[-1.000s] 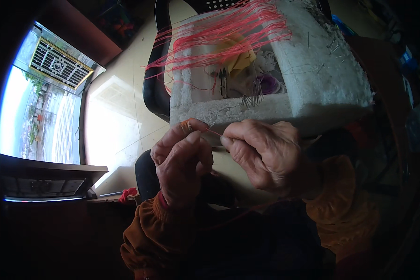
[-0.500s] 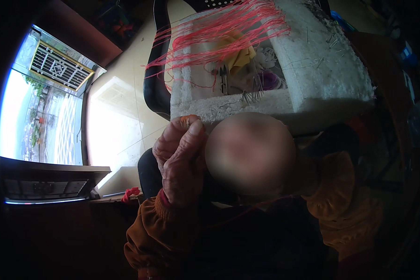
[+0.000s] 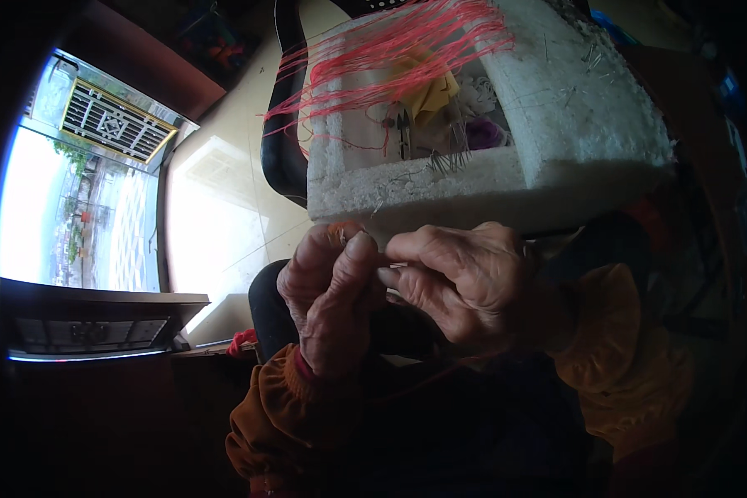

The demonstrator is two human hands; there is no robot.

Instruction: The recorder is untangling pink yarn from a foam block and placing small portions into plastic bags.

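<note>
My left hand [image 3: 330,290] is closed in a pinch, thumb pressed to the index finger, which has an orange patch near its tip. Something tiny and thin shows at that pinch, too small to name. Close beside it, my right hand [image 3: 465,278] also pinches with thumb and forefinger, its tips almost touching the left hand's. What lies between the right fingertips cannot be made out. Both hands are just in front of a white foam box [image 3: 415,189]. A faint reddish thread [image 3: 423,383] crosses the dark clothing below them.
Pinkish-red threads [image 3: 407,62] stretch across the box. Inside it are a yellow folded piece [image 3: 430,91], a dark pointed tool [image 3: 403,133] and a purple roll [image 3: 485,133]. Thin metal pins [image 3: 450,162] stick in the near rim. A dark chair [image 3: 284,158] stands behind; a doorway [image 3: 83,216] opens at left.
A blurred patch covered my right hand earlier; now its pinching fingers show beside the left. My left hand sits slightly lower and farther right in view, still pinched. The box looks unchanged.
</note>
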